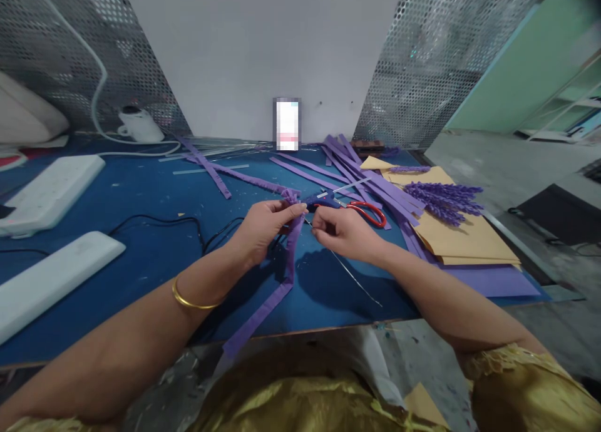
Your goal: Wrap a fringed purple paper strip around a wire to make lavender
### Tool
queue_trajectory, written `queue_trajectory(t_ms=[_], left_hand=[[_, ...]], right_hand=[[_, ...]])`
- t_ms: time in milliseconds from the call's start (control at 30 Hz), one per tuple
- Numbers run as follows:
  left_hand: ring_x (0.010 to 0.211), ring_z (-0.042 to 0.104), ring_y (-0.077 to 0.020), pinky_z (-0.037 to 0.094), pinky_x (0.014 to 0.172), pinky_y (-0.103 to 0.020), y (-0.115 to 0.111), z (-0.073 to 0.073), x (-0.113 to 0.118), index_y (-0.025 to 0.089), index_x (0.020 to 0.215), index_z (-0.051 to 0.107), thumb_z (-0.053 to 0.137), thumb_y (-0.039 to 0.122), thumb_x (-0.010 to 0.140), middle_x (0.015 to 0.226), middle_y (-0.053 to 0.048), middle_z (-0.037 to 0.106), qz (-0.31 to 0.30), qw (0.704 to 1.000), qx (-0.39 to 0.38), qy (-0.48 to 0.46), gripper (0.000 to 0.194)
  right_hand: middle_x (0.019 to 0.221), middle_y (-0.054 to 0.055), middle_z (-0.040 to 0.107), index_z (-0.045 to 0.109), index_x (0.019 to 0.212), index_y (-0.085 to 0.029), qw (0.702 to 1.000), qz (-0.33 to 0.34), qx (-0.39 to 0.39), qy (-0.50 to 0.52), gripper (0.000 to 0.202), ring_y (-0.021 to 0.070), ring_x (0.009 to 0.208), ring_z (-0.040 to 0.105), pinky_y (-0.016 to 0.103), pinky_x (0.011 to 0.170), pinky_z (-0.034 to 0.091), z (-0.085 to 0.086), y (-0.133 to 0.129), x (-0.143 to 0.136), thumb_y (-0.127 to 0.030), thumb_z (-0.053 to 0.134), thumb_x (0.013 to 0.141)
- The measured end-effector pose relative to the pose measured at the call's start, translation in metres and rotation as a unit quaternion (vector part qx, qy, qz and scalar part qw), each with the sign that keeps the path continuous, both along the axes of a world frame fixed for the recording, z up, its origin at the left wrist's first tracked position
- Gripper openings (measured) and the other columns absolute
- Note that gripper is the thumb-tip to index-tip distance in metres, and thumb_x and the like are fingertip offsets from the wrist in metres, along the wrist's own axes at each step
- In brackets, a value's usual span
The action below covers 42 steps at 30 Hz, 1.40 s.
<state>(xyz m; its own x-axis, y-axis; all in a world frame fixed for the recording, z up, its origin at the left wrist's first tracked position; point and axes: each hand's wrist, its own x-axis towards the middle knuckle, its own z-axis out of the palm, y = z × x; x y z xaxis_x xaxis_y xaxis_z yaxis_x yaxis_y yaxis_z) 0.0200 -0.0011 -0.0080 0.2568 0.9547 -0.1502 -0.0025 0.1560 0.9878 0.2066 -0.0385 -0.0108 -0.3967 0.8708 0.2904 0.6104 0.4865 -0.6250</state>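
Note:
A long purple paper strip (290,257) is pinched between the thumb and fingers of my left hand (265,225). Its upper part is bunched at my fingertips, and its tail hangs over the table's front edge. Close beside it, my right hand (345,231) is closed around a thin wire (352,275). One end of the wire reaches toward the strip; the other trails down to the right. Just behind my hands lie a blue glue gun (322,199), partly hidden, and scissors with red handles (384,219).
Loose purple strips (347,163) and purple flower sprigs (446,200) on tan paper (462,241) lie at the right. At the left are white power strips (61,282) and a black cable (159,218). A lit phone (287,125) stands against the back panel on the blue table (154,282).

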Motion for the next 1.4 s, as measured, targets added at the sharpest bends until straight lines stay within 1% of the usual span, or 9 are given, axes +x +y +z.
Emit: queue_trajectory(t_ms=[133,233,300,533,833,1000,1267,1333,1400], left_hand=[[0.061,0.051,-0.0115,0.038,0.061,-0.025,0.001,-0.001,0.001,0.014,0.072,0.077,0.085,0.042,0.059,0.067,-0.003,0.066,0.008,1.000,0.011,0.005,0.032],[0.063,0.054,-0.0130,0.040,0.062,-0.026,-0.001,0.000,0.001,0.014,0.070,0.076,0.084,0.041,0.059,0.069,-0.004,0.068,0.002,1.000,0.023,-0.002,0.030],[0.066,0.056,-0.0139,0.042,0.064,-0.026,-0.002,0.001,0.001,0.015,0.071,0.076,0.084,0.043,0.060,0.071,-0.004,0.069,-0.002,1.000,0.021,-0.007,0.031],[0.060,0.056,-0.0125,0.046,0.061,-0.026,-0.001,0.003,0.001,0.015,0.070,0.074,0.088,0.043,0.058,0.066,-0.003,0.067,-0.007,0.999,-0.016,-0.035,0.034],[0.062,0.060,-0.0139,0.050,0.063,-0.027,0.000,0.001,0.001,0.015,0.070,0.074,0.090,0.039,0.057,0.068,-0.004,0.070,-0.016,0.999,0.004,-0.042,0.032],[0.062,0.060,-0.0138,0.048,0.060,-0.025,0.000,0.003,0.000,0.014,0.072,0.075,0.091,0.042,0.055,0.069,-0.004,0.070,-0.020,0.999,-0.017,-0.036,0.036],[0.059,0.059,-0.0147,0.048,0.060,-0.028,0.001,0.004,0.000,0.016,0.068,0.074,0.093,0.037,0.051,0.066,-0.004,0.069,0.001,1.000,-0.008,-0.027,0.033],[0.057,0.058,-0.0143,0.047,0.058,-0.028,0.001,0.004,0.000,0.016,0.069,0.074,0.093,0.038,0.052,0.065,-0.003,0.068,0.007,0.999,-0.023,-0.028,0.033],[0.055,0.057,-0.0134,0.046,0.055,-0.027,0.002,0.004,-0.001,0.016,0.068,0.074,0.093,0.037,0.052,0.063,-0.003,0.067,0.010,0.999,-0.037,-0.031,0.033]], right_hand=[[0.062,-0.004,0.054,0.054,0.077,-0.019,0.994,0.003,-0.083,0.076,0.004,0.0109,0.053,0.052,0.024,0.052,0.036,-0.004,0.003,-0.001,-0.018,0.056,0.081],[0.061,-0.004,0.056,0.057,0.080,-0.018,0.965,0.020,-0.197,0.175,0.006,0.0116,0.050,0.056,0.024,0.051,0.043,-0.004,0.007,-0.001,-0.024,0.058,0.082],[0.059,-0.004,0.057,0.057,0.077,-0.018,0.951,0.028,-0.221,0.213,0.010,0.0108,0.048,0.055,0.024,0.050,0.044,-0.002,0.008,-0.001,-0.026,0.060,0.082],[0.057,-0.005,0.054,0.059,0.076,-0.017,0.970,0.033,-0.141,0.196,0.009,0.0102,0.048,0.055,0.024,0.050,0.045,0.000,0.007,0.003,-0.022,0.061,0.082],[0.060,-0.004,0.058,0.061,0.078,-0.016,0.952,0.031,-0.207,0.224,0.008,0.0096,0.049,0.055,0.023,0.050,0.044,-0.001,0.009,0.000,-0.024,0.062,0.080],[0.058,-0.004,0.057,0.065,0.078,-0.016,0.962,0.003,-0.175,0.208,0.008,0.0103,0.049,0.055,0.024,0.051,0.045,-0.001,0.011,0.001,-0.024,0.063,0.077],[0.063,-0.002,0.059,0.064,0.078,-0.017,0.966,0.016,-0.174,0.190,0.014,0.0110,0.053,0.054,0.025,0.053,0.044,0.002,0.009,0.002,-0.030,0.063,0.082],[0.064,-0.001,0.060,0.063,0.078,-0.018,0.978,-0.019,-0.129,0.163,0.020,0.0117,0.054,0.054,0.026,0.054,0.042,0.003,0.014,0.009,-0.036,0.061,0.086],[0.063,0.000,0.059,0.063,0.077,-0.018,0.987,-0.111,-0.048,0.103,0.027,0.0131,0.056,0.052,0.027,0.055,0.037,0.005,0.022,0.020,-0.041,0.059,0.090]])
